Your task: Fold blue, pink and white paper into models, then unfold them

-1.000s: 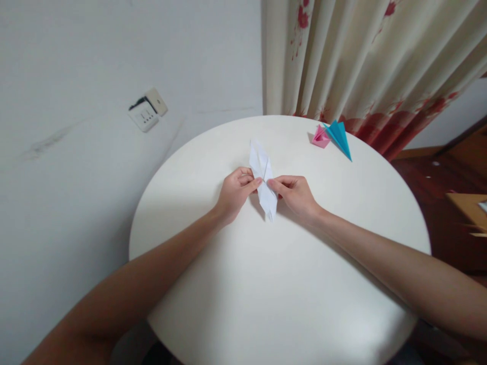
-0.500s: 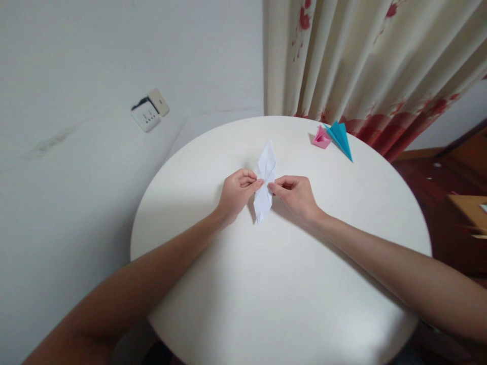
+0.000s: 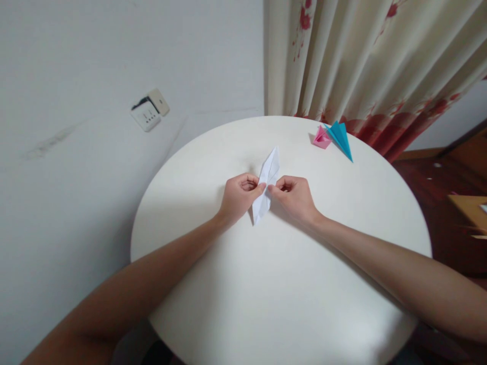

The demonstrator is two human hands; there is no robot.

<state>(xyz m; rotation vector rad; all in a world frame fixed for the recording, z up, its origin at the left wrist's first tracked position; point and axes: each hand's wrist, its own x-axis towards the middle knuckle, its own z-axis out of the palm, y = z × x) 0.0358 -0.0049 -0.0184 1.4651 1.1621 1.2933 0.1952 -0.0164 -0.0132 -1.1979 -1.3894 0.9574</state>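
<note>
- Two bare forearms come in from the lower corners and meet near the middle of the round white tabletop (image 3: pixel 281 284).
- The left hand (image 3: pixel 238 196) is curled, and its grip is pinched on the left edge of a folded white paper (image 3: pixel 267 182), thumb and forefinger pressed together at the paper's waist.
- The right hand (image 3: pixel 294 195) mirrors it, its grip pinching the same paper from the right edge; the remaining fingers are tucked into the palm.
- The fingertips of the two hands nearly meet across the paper's narrow middle.
- The white paper is a long, slim diamond shape, tilted so that its far tip points up and to the right while its near tip points down and to the left, close over the tabletop between the two hands; whether that tip touches the surface cannot be told.
- Farther back, near the tabletop's far right rim and well apart from the hands, a small pink folded piece (image 3: pixel 320 138) lies just beside a blue folded piece (image 3: pixel 340 138), the two touching.
- Behind the tabletop hangs a cream curtain (image 3: pixel 361 61) with a red floral print.
- On the grey wall to the left sits a wall socket (image 3: pixel 149 112).
</note>
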